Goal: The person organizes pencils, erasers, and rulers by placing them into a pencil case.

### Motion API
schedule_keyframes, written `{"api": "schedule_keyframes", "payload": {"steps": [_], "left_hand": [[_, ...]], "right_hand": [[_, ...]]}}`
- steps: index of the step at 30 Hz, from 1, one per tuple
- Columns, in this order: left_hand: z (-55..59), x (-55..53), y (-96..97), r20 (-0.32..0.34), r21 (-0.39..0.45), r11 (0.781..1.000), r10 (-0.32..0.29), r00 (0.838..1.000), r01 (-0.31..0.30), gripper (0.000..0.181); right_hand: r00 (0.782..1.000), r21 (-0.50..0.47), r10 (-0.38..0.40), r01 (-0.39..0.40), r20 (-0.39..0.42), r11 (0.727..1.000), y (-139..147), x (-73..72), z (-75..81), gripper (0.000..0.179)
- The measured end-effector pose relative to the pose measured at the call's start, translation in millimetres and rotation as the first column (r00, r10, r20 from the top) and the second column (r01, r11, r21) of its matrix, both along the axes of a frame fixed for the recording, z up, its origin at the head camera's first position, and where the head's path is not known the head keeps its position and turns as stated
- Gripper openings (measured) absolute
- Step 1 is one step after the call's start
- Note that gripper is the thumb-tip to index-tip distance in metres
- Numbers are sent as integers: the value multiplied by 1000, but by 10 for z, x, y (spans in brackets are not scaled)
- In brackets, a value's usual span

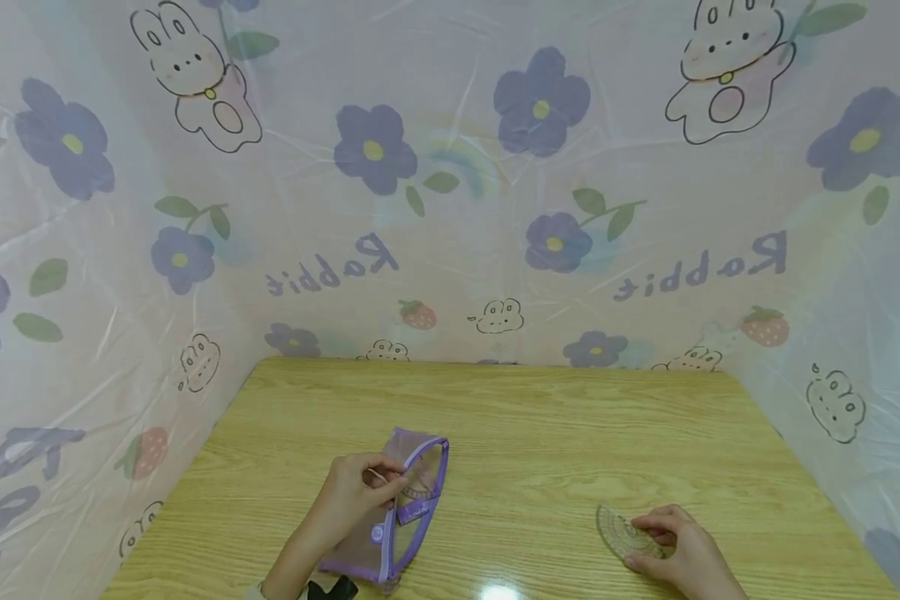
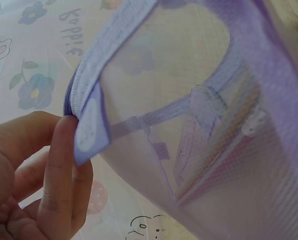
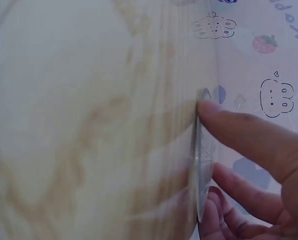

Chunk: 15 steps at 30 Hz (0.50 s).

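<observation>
A purple see-through mesh zip pouch (image 1: 363, 540) lies left of centre near the table's front, its mouth gaping to the right. My left hand (image 1: 351, 493) pinches the zipper edge of that mouth between thumb and fingers. In the left wrist view, a pale tab (image 2: 91, 130) hangs at the fingertips, and slim sticks (image 2: 223, 137) with a clear pinkish piece show inside the mesh; their exact kind is unclear. Further right, a clear half-round protractor (image 1: 613, 532) is at the table surface. My right hand (image 1: 682, 554) grips it by the edges with thumb and fingers.
The light wood-grain table (image 1: 510, 442) is walled at the back and sides by a cloth (image 1: 450, 250) printed with rabbits, flowers and strawberries. A black strap piece (image 1: 333, 590) shows at the left wrist. A bright glare spot sits at the table's front.
</observation>
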<state>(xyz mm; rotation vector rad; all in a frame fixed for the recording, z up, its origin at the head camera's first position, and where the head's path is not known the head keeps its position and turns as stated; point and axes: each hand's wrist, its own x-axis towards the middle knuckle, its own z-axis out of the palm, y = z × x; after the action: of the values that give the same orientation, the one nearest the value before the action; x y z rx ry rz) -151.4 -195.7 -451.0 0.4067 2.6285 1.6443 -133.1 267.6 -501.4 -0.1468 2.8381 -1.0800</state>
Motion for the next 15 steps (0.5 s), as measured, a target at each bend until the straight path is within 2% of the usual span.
{"api": "schedule_keyframes", "payload": {"steps": [15], "left_hand": [[7, 6, 9, -13, -12, 1000, -6, 1000, 6, 11]], "right_hand": [[996, -5, 1, -2, -91, 1000, -24, 31, -42, 54]]}}
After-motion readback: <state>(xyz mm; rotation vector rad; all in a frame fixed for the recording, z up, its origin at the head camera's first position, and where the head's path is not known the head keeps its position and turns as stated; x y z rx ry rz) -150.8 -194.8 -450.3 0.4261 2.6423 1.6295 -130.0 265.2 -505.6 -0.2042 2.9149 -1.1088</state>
